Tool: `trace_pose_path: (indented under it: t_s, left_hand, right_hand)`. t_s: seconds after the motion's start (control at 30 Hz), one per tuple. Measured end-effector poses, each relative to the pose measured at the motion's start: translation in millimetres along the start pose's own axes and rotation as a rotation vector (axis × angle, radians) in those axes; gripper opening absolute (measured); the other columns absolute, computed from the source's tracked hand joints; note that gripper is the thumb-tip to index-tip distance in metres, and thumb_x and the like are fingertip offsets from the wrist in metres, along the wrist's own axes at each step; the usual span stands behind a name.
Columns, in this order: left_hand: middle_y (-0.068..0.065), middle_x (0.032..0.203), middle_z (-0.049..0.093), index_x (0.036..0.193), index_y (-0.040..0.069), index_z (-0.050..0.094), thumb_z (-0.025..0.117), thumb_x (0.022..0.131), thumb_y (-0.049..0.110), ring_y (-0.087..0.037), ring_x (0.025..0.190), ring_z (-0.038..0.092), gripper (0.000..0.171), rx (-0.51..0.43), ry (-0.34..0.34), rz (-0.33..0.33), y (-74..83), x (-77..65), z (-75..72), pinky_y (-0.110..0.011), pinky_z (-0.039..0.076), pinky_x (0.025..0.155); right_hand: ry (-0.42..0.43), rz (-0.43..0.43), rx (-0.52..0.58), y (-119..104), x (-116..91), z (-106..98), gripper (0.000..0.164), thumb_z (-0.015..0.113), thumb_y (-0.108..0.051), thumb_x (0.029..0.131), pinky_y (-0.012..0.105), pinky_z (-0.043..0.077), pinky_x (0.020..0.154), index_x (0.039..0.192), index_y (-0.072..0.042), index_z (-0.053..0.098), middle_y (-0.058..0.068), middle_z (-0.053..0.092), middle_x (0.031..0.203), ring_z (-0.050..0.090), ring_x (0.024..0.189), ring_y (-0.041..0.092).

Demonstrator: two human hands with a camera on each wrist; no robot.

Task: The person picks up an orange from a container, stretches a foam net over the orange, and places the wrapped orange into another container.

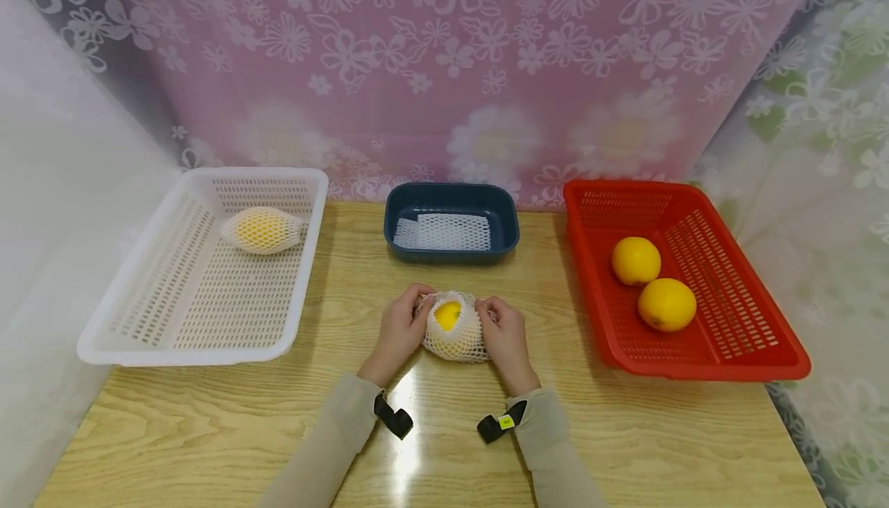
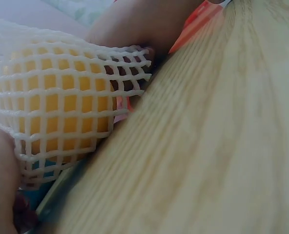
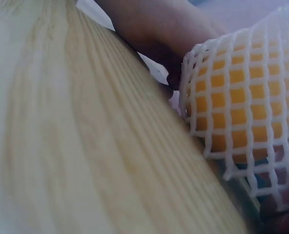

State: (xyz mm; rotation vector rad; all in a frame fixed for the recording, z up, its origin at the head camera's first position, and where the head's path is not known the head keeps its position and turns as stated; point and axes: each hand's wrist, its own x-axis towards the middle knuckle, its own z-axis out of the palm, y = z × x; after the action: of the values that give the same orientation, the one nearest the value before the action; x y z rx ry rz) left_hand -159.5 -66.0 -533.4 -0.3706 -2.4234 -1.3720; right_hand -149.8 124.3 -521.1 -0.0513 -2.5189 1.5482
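Note:
A yellow citrus fruit (image 1: 447,315) sits on the table inside a white foam net sleeve (image 1: 458,346), its top showing through the sleeve's opening. My left hand (image 1: 401,332) pinches the sleeve's left edge between thumb and fingers. On the opposite side, my right hand (image 1: 507,336) pinches the right edge. The net (image 2: 61,114) spreads over the fruit in the left wrist view, with loose mesh ends reaching past it. From the right wrist view, the net (image 3: 242,102) also wraps the fruit closely. Some fingertips are hidden behind the mesh.
Beyond the hands stands a dark blue tray (image 1: 451,255) holding flat foam nets (image 1: 454,231). At left, a white basket (image 1: 295,315) contains a netted fruit (image 1: 262,231). At right, a red basket (image 1: 604,338) contains two bare yellow fruits (image 1: 667,305). A floral curtain (image 1: 430,68) hangs behind.

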Motion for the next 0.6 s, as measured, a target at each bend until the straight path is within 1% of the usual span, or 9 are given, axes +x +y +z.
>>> trace_pose_path:
  t_s: [0.07, 0.13, 0.2, 0.3, 0.4, 0.5, 0.57, 0.6]
  left_hand:
    - [0.005, 0.066, 0.043, 0.106, 0.010, 0.068, 0.062, 0.099, 0.019, -0.012, 0.060, 0.041, 0.012, 0.089, -0.002, 0.015, -0.2, -0.3, -0.5, -0.029, 0.035, 0.056]
    - [0.004, 0.068, 0.045, 0.105, 0.011, 0.068, 0.062, 0.099, 0.020, -0.013, 0.063, 0.042, 0.013, 0.157, -0.010, 0.020, 0.3, -0.4, -1.1, -0.030, 0.036, 0.057]
    - [0.002, 0.069, 0.046, 0.105, 0.011, 0.068, 0.062, 0.099, 0.019, -0.015, 0.062, 0.042, 0.012, 0.201, -0.022, 0.028, 0.0, -0.6, -1.2, -0.030, 0.036, 0.056]
    - [0.001, 0.070, 0.046, 0.104, 0.011, 0.068, 0.061, 0.099, 0.019, -0.015, 0.062, 0.041, 0.012, 0.236, -0.028, 0.039, -0.7, -1.1, -1.3, -0.030, 0.035, 0.055]
    - [0.000, 0.071, 0.047, 0.103, 0.011, 0.069, 0.062, 0.099, 0.020, -0.015, 0.062, 0.042, 0.011, 0.243, -0.032, 0.038, -1.7, -1.2, -1.1, -0.030, 0.036, 0.055]
    - [0.000, 0.076, 0.052, 0.103, 0.011, 0.068, 0.064, 0.097, 0.018, -0.016, 0.068, 0.047, 0.009, 0.220, -0.017, 0.041, -1.8, -0.6, -1.5, -0.031, 0.040, 0.058]
    - [-0.002, 0.083, 0.056, 0.103, 0.009, 0.067, 0.066, 0.096, 0.015, -0.018, 0.076, 0.051, 0.009, 0.180, 0.013, 0.059, -2.0, -0.1, -1.7, -0.033, 0.045, 0.064]
    - [-0.004, 0.087, 0.058, 0.103, 0.008, 0.067, 0.065, 0.096, 0.013, -0.019, 0.080, 0.053, 0.009, 0.142, 0.032, 0.070, -1.8, 0.2, -1.9, -0.033, 0.046, 0.068]
  right_hand:
    - [0.002, -0.009, -0.026, -0.2, -0.3, -0.4, 0.024, 0.064, -0.019, 0.098, 0.027, 0.031, 0.056, 0.079, -0.004, 0.066, -0.004, 0.041, 0.060, 0.042, 0.061, 0.017]
    - [0.008, -0.033, -0.055, 0.0, -0.5, -1.1, 0.024, 0.064, -0.019, 0.098, 0.027, 0.031, 0.056, 0.078, -0.004, 0.066, -0.003, 0.043, 0.060, 0.043, 0.061, 0.018]
    - [0.017, -0.053, -0.087, 0.2, -0.6, -1.6, 0.024, 0.065, -0.018, 0.097, 0.028, 0.031, 0.055, 0.078, -0.005, 0.066, -0.003, 0.046, 0.059, 0.044, 0.060, 0.018]
    - [0.025, -0.072, -0.125, 0.7, -0.8, -1.9, 0.023, 0.066, -0.018, 0.096, 0.029, 0.032, 0.055, 0.077, -0.006, 0.067, -0.002, 0.050, 0.060, 0.045, 0.059, 0.018]
    - [0.027, -0.079, -0.154, 1.1, -1.0, -1.8, 0.022, 0.067, -0.019, 0.096, 0.030, 0.033, 0.054, 0.078, -0.005, 0.069, 0.000, 0.053, 0.061, 0.045, 0.058, 0.018]
    - [0.031, -0.091, -0.173, 2.1, -0.9, -1.6, 0.022, 0.067, -0.020, 0.095, 0.030, 0.033, 0.054, 0.080, -0.005, 0.070, 0.001, 0.056, 0.062, 0.045, 0.057, 0.018]
    - [0.038, -0.099, -0.174, 2.4, -1.2, -1.7, 0.022, 0.067, -0.020, 0.095, 0.030, 0.032, 0.053, 0.080, -0.004, 0.070, 0.001, 0.056, 0.062, 0.045, 0.057, 0.018]
    - [0.041, -0.102, -0.173, 2.6, -1.4, -1.7, 0.022, 0.067, -0.020, 0.095, 0.029, 0.032, 0.053, 0.080, -0.004, 0.070, 0.001, 0.056, 0.062, 0.045, 0.057, 0.017]
